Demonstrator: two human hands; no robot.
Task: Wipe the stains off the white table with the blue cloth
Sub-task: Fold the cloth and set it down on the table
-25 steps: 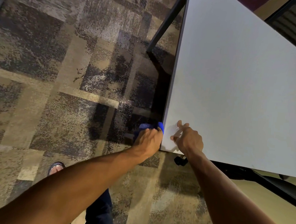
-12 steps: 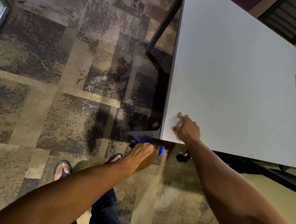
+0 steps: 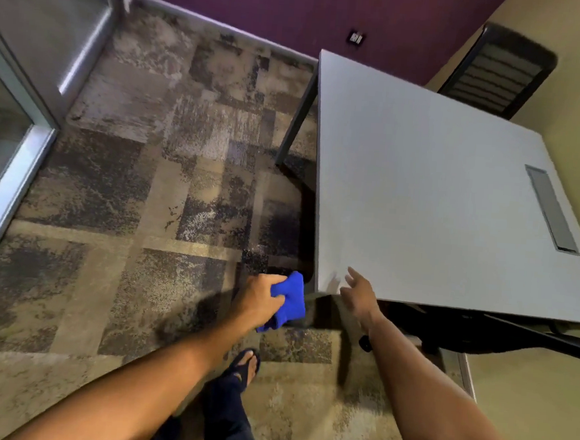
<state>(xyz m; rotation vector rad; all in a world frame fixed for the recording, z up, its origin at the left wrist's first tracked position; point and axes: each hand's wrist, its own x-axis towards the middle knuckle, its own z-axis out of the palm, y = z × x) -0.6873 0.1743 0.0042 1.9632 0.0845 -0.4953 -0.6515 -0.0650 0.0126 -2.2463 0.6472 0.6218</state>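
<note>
The white table (image 3: 420, 201) fills the right half of the view, its near-left corner just in front of me. My left hand (image 3: 259, 298) is shut on a bunched blue cloth (image 3: 290, 299), held off the table, just left of and below that corner. My right hand (image 3: 357, 293) hovers at the corner's front edge with its fingers spread and nothing in it. I cannot make out any stains on the tabletop from here.
A grey cable slot (image 3: 551, 214) is set into the table at the right. A black chair (image 3: 498, 69) stands behind the table. Patterned carpet (image 3: 146, 192) covers the floor; a glass door frame (image 3: 14, 173) is at the left. My sandalled foot (image 3: 245, 368) is below.
My left hand has pulled the cloth off the table corner and down to its left. My right hand has lifted from the tabletop and spread its fingers. The view has tilted up.
</note>
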